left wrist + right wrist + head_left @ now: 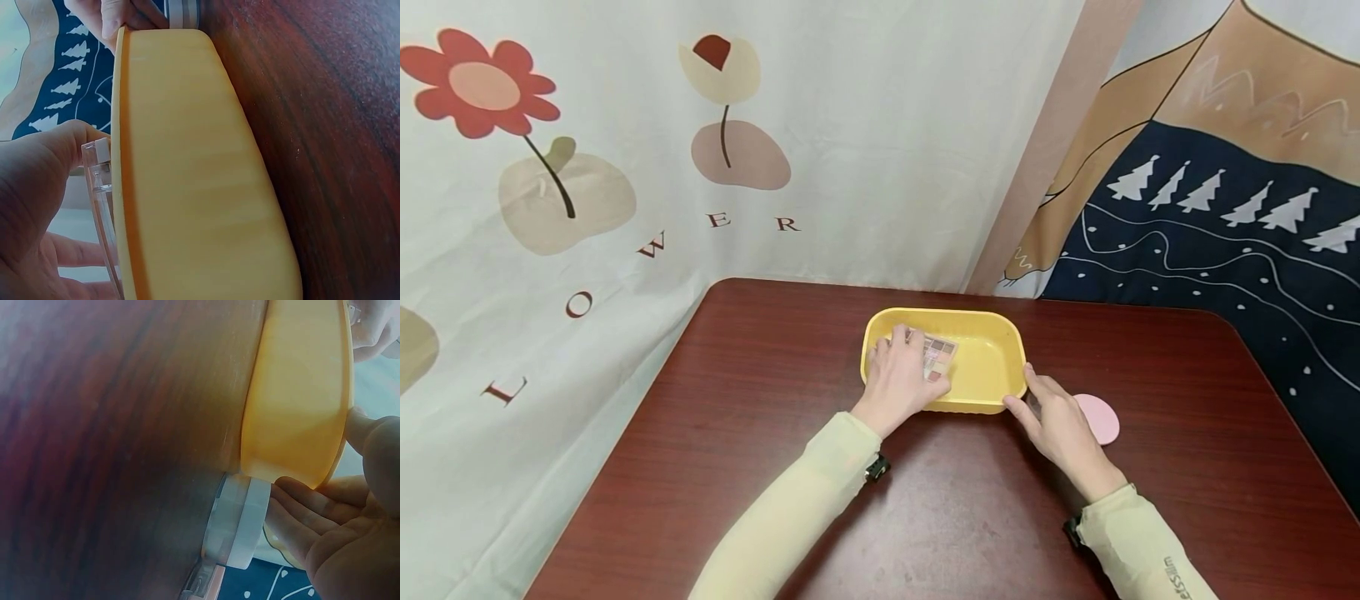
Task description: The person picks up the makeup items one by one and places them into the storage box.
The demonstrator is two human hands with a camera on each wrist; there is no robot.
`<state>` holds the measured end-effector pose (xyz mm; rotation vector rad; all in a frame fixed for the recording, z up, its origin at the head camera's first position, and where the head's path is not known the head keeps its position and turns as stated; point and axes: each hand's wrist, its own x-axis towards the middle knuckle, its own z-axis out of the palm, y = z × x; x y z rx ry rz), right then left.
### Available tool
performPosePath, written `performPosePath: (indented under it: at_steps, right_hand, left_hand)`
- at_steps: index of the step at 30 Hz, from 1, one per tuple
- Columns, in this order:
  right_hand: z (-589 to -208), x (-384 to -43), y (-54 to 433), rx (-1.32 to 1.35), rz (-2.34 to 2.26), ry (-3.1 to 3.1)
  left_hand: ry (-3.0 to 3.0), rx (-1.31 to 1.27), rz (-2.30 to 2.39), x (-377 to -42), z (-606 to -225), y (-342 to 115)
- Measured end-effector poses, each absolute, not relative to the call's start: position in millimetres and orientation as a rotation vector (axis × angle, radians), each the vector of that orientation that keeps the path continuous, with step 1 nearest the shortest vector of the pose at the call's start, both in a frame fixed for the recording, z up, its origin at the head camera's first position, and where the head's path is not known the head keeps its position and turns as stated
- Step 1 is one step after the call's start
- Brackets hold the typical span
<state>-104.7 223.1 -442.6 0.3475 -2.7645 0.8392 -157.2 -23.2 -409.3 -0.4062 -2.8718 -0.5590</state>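
A yellow plastic basin (985, 358) stands on the dark red wooden table. My left hand (904, 375) grips an eyeshadow palette (940, 354) over the left part of the basin, thumb on the near side. Edge-on in the left wrist view, the palette (100, 187) shows a clear case right at the basin's rim. My right hand (1060, 421) holds the basin's near right corner, its thumb at the front rim and fingers at the right end. In the right wrist view, a round container with a pale lid (250, 525) stands close beside those fingers.
A pink round lid (1099, 418) shows just right of my right hand. In the right wrist view a flat pinkish item with a clear part (206, 581) lies past the pale-lidded container. Printed curtains (887, 167) hang behind the table (760, 358).
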Motion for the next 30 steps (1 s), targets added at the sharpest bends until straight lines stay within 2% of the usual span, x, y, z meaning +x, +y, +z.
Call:
performPosePath:
  at_steps: [30]
  right_hand:
    - [-443.3, -105.5, 223.5, 0.35, 0.837, -2.758]
  left_hand:
    - [-2.934, -0.337, -0.514, -172.8, -424.4, -20.6]
